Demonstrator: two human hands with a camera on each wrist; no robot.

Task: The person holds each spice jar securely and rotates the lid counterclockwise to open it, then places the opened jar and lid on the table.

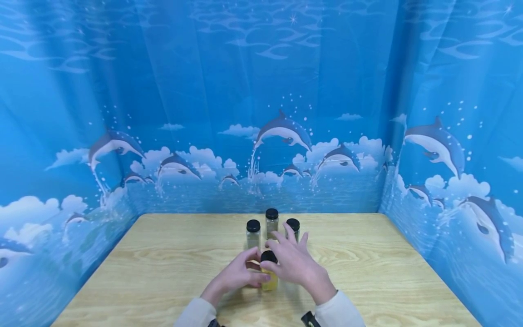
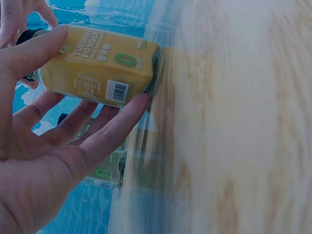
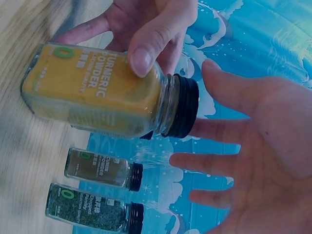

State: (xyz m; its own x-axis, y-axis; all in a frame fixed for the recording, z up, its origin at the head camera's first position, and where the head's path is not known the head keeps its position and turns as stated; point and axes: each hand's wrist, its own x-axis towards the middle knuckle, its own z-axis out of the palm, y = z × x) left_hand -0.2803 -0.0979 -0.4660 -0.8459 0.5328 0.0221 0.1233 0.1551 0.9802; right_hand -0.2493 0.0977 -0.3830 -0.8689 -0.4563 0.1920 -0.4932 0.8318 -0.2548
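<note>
A glass jar of turmeric powder (image 3: pixel 92 92), black-lidded and labelled, stands upright on the table in front of me. My left hand (image 1: pixel 241 273) holds it between the thumb on its front and fingers on its other side. Around the black lid (image 3: pixel 184 107) my right hand (image 1: pixel 296 264) is spread, its fingers mostly straight. In the right wrist view the right thumb sits a little off the lid, while a finger passes behind it; contact there is unclear. Beyond the hands are a cumin powder jar (image 3: pixel 97 166) and a jar of chopped green herb (image 3: pixel 87 207).
Three black-lidded jars stand close together behind the turmeric: a left one (image 1: pixel 253 237), a rear one (image 1: pixel 271 223) and a right one (image 1: pixel 293 224), partly hidden by my right hand. The wood-grain table (image 1: pixel 175 254) meets a blue dolphin-print curtain (image 1: pixel 220 113) at back and sides.
</note>
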